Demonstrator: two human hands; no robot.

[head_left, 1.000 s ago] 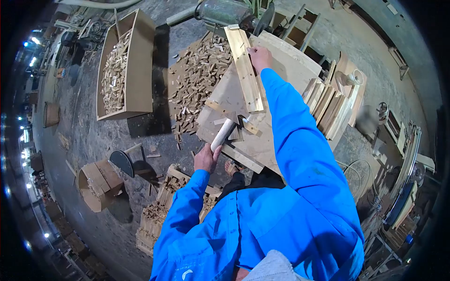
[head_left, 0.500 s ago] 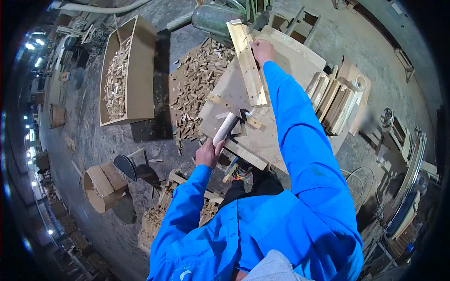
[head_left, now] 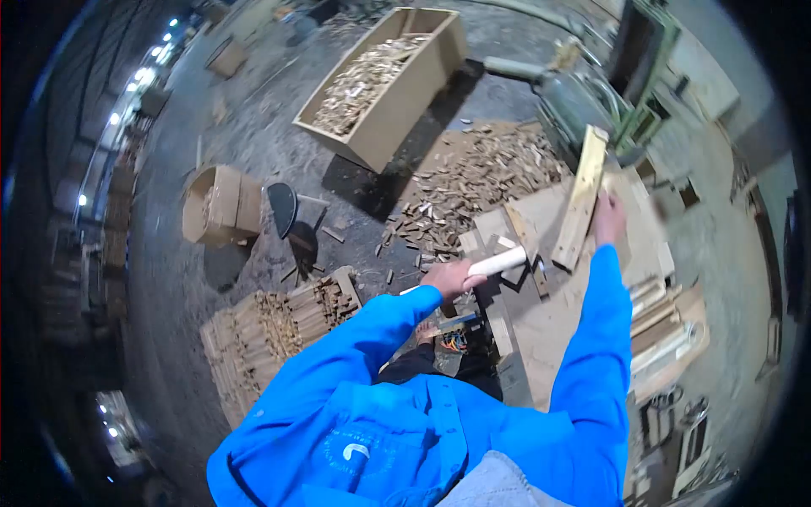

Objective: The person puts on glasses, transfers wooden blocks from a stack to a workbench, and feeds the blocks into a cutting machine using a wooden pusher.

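Note:
My left hand point(head_left: 452, 280) is closed around a pale wooden stick point(head_left: 500, 263) at the near left edge of the work table point(head_left: 553, 317). The stick's far end reaches over the tabletop, beside a small wooden strip point(head_left: 525, 232) and a dark part that is hard to make out. On the far side of the table my right hand point(head_left: 610, 220) grips the right edge of a long light wooden board point(head_left: 581, 203). Its fingertips are partly hidden against the board. The board lies at a slant, its near end close to the stick's tip.
Wood offcuts point(head_left: 481, 182) are heaped on the floor beyond the table. A large box point(head_left: 414, 110) of wood pieces, a carton point(head_left: 236, 205) and a round black stool point(head_left: 282, 209) stand to the left. Stacked sticks point(head_left: 270, 325) lie nearer. Wooden strips point(head_left: 655, 325) rest at the table's right.
The camera view has turned, so the table, box and floor pile appear rotated and farther right. Both hands keep their grip on the stick and the board.

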